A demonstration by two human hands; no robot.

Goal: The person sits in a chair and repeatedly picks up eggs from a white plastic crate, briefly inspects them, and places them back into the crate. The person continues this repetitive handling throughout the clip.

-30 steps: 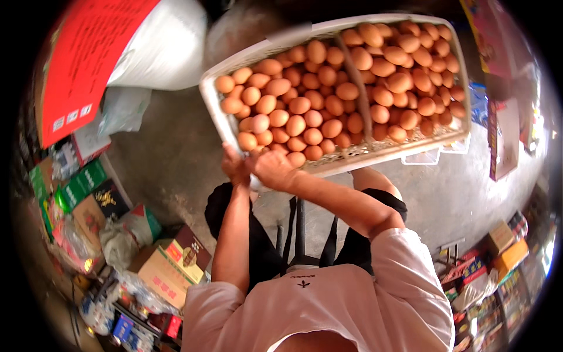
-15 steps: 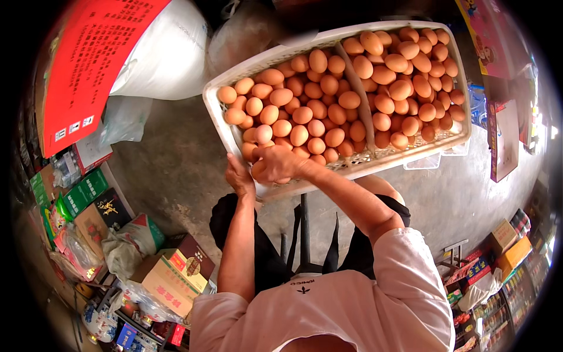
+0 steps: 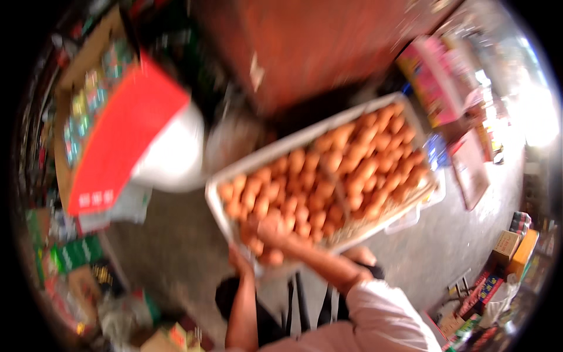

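A white plastic crate [image 3: 381, 226] full of brown eggs [image 3: 296, 190] rests at a slant in front of me, over my knees. A thin divider [image 3: 342, 199] splits the eggs into two sections. At the crate's near left corner, my left hand [image 3: 241, 261] is closed round its side. My right hand [image 3: 271, 230] reaches across into the left section, low among the eggs by that same corner. Motion blur smears its fingers, so I cannot make out whether an egg is in them. A few eggs [image 3: 271, 257] show just below this hand.
Behind the crate stands a large red-brown surface [image 3: 316, 53]. At the left are a red carton flap [image 3: 135, 129], a white sack [image 3: 173, 152] and piled packages [image 3: 79, 252]. A pink box [image 3: 434, 82] and a shallow open box [image 3: 470, 170] lie to the right on concrete floor.
My view has swung upward, so the crate appears lower and the red-brown surface behind it shows. Both hands remain at the crate's near left corner. The picture is now blurred.
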